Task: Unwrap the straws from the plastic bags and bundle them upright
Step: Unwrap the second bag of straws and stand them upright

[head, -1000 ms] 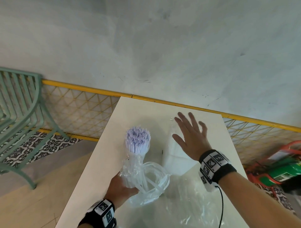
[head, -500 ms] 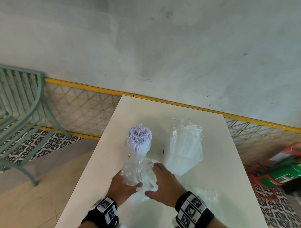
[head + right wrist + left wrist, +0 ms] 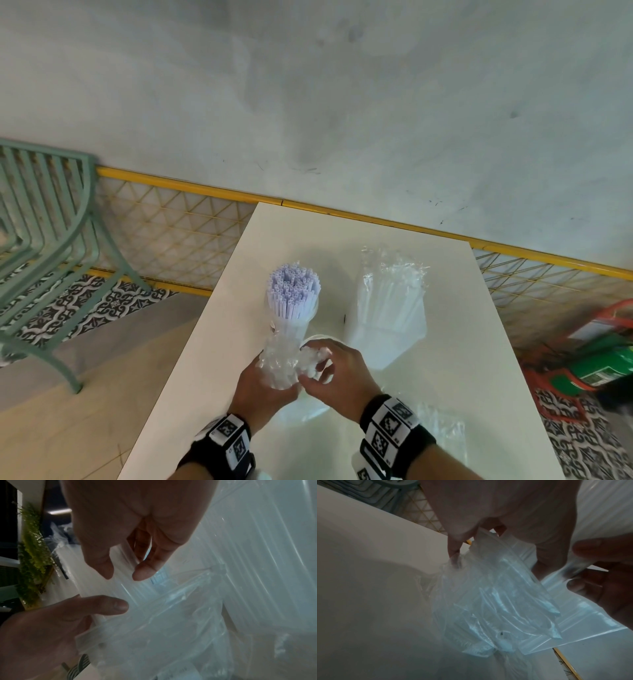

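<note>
While my left hand (image 3: 263, 387) grips the half-bared straw bundle (image 3: 293, 298) upright and my right hand (image 3: 337, 373) pinches its bag (image 3: 279, 359), I judge the second pack (image 3: 390, 308) still wrapped.

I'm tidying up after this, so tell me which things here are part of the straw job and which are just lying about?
Part of the job:
- upright straw bundle
- plastic bag bunched round its base, held by the left hand and right hand
- second bag of straws, still wrapped
- white table

Lying about:
- green chair
- yellow mesh fence
- green canister on the floor
</note>
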The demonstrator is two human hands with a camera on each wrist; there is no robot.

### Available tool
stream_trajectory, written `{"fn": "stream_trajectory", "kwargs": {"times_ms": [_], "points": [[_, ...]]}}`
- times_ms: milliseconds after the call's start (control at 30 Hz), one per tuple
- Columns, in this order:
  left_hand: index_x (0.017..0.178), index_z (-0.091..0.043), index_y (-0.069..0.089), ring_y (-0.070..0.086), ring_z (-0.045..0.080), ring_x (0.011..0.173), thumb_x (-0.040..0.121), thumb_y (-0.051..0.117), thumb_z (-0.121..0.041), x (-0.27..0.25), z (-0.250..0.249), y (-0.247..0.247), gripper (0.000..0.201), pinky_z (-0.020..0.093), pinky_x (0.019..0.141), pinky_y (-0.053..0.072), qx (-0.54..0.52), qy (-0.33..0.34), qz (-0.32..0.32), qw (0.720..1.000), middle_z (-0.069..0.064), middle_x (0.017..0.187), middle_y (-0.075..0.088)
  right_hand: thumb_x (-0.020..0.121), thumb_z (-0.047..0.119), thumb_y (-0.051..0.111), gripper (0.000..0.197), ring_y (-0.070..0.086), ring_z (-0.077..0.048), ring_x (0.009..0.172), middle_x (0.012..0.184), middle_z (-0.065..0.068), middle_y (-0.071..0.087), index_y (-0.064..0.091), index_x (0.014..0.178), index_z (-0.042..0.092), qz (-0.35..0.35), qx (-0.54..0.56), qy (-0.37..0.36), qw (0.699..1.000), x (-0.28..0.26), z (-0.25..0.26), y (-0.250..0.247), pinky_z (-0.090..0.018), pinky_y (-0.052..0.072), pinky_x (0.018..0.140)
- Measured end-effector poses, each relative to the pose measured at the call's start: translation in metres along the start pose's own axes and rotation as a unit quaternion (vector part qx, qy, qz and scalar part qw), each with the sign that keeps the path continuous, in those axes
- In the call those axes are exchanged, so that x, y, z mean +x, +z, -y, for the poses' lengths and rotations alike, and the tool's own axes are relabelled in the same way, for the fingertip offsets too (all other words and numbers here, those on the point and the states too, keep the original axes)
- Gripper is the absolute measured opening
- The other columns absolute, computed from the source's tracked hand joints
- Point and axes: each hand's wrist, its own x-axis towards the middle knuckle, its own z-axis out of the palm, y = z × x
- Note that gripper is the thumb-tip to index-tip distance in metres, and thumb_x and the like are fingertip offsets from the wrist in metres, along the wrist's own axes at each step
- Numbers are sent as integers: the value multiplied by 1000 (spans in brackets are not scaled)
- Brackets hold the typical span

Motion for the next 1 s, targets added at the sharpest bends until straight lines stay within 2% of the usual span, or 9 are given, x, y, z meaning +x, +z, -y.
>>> {"fn": "stream_trajectory", "kwargs": {"times_ms": [67,200,300,467,600,700,800,900,1000], "points": [[81,-29,61,67,2,71,49,76,-48,1,3,0,40,20,76,53,18,11,9,1000,-12,71,70,68,33,76,34,59,-12,71,97,10,66,67,100,27,-25,1,1,1000,2,-2,3,-28,56,59],[90,-24,65,67,5,77,44,77,-45,3,-7,0,52,11,69,48,-3,10,23,1000,-10,82,73,65,26,74,26,56,-11,71,88,10,65,64,89,26,-36,-5,-14,999,5,-2,12,-19,48,60],[91,-26,65,67,4,80,45,80,-42,4,-12,-1,51,12,68,49,-22,9,20,1000,-18,88,71,67,22,70,20,58,-11,71,78,8,64,57,81,26,-64,-26,-24,997,7,-1,17,-23,50,65],[96,-23,63,66,1,78,44,76,-53,9,-13,-1,62,17,72,49,-26,-13,3,1000,-5,84,72,71,24,67,21,59,-13,74,78,8,64,57,88,30,-49,-12,17,999,8,1,15,-28,52,68],[104,-19,63,68,7,83,45,75,-55,13,-8,0,69,26,79,54,-16,-13,-7,1000,-6,86,72,74,19,70,21,60,-12,85,79,25,60,66,90,32,-63,-18,40,997,8,2,12,-22,50,78],[99,-22,62,68,8,79,47,72,-54,13,-8,2,62,21,76,53,3,-5,-2,1000,-6,80,72,75,16,68,28,57,-12,87,80,38,56,56,92,35,-66,-35,26,997,8,3,9,-14,44,75],[86,-26,60,64,3,66,50,74,-51,13,-9,4,46,15,66,49,6,-12,-6,1000,-8,69,70,74,28,70,15,60,-10,89,81,28,58,62,87,31,-87,-24,53,995,10,-1,10,-24,53,77],[61,-27,45,50,3,48,50,73,-51,13,-12,5,39,11,55,39,9,-9,2,1000,-10,46,52,76,35,72,15,62,-10,80,80,15,62,66,86,25,-111,-17,85,990,11,-2,10,-30,54,75],[76,-35,46,61,15,66,55,80,-34,11,-19,4,40,9,58,42,-10,-23,-1,1000,-6,66,63,76,32,72,10,62,-10,74,77,10,66,66,81,25,-104,-16,103,989,14,3,2,-28,54,73]]}}
